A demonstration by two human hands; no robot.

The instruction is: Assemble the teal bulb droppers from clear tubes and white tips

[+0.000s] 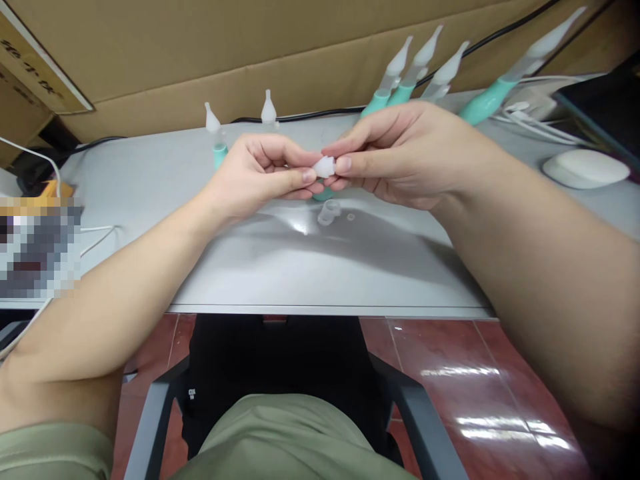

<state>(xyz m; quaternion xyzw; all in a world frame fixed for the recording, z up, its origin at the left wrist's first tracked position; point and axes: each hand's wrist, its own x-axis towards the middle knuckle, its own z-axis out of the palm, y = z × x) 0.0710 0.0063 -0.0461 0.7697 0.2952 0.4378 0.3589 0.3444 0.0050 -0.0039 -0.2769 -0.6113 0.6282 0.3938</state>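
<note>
both hands meet above the grey worktop [280, 267]. left hand [250, 177] and right hand [410, 153] each have their grip pinched together on one small white cap [325, 167], held in the air between the fingertips. a clear cap [329, 213] lies on the worktop just below. teal-and-white pieces stand behind: two small ones [216, 137], four tall ones [400, 83]. cardboard wall [200, 47] at the back, white mouse [585, 168] at right, red tiled floor [475, 373] below.
</note>
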